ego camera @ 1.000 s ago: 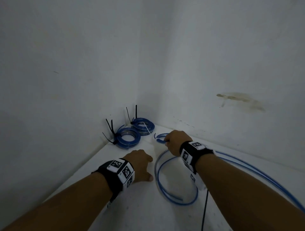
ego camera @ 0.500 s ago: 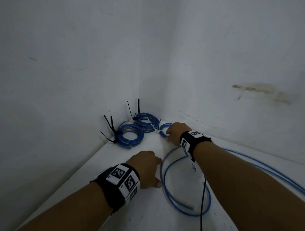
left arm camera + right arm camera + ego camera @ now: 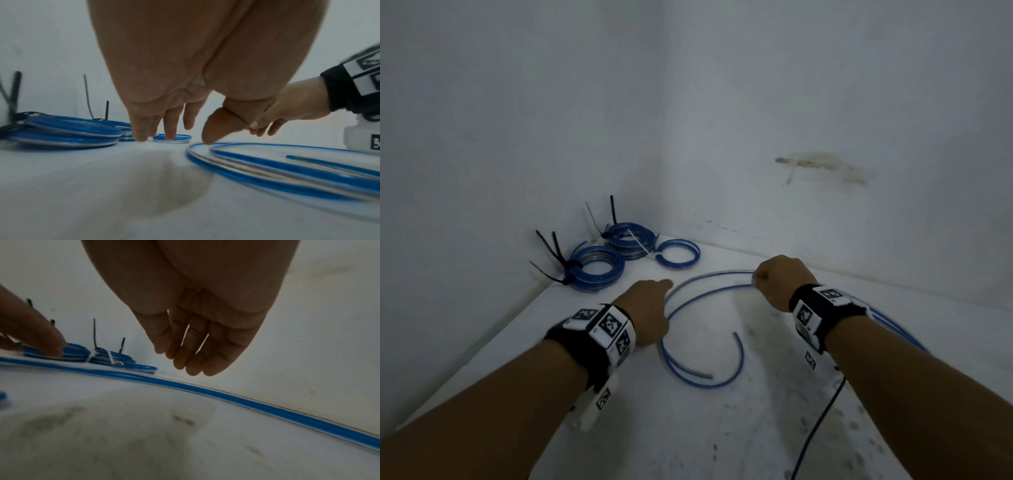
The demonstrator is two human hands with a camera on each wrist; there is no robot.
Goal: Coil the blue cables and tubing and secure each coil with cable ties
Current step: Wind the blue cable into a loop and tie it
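Loose blue tubing (image 3: pixel 741 356) (image 3: pixel 267 175) (image 3: pixel 226 395) lies in wide loops on the white table (image 3: pixel 722 438). My left hand (image 3: pixel 650 308) (image 3: pixel 174 139) stands at the loops' left side, fingers straight down on the table, thumb tip touching the tubing. My right hand (image 3: pixel 779 284) (image 3: pixel 191 366) hovers over the far arc of the tubing with loosely hanging fingers and holds nothing. In the corner lie three tied coils: one with black ties (image 3: pixel 595 286) (image 3: pixel 61 129), one with black and white ties (image 3: pixel 631 229), and a small coil (image 3: pixel 678 266) (image 3: pixel 141 367) with a white tie.
White walls (image 3: pixel 825 102) close the table in at the back and left, meeting in the corner behind the coils. The tubing runs off to the right behind my right forearm. A thin black cord (image 3: pixel 818 428) hangs from my right wrist across the near table.
My right hand has let go of the small coil beside the other coils and drawn back to the right. My left hand has reached forward to the loose tubing.
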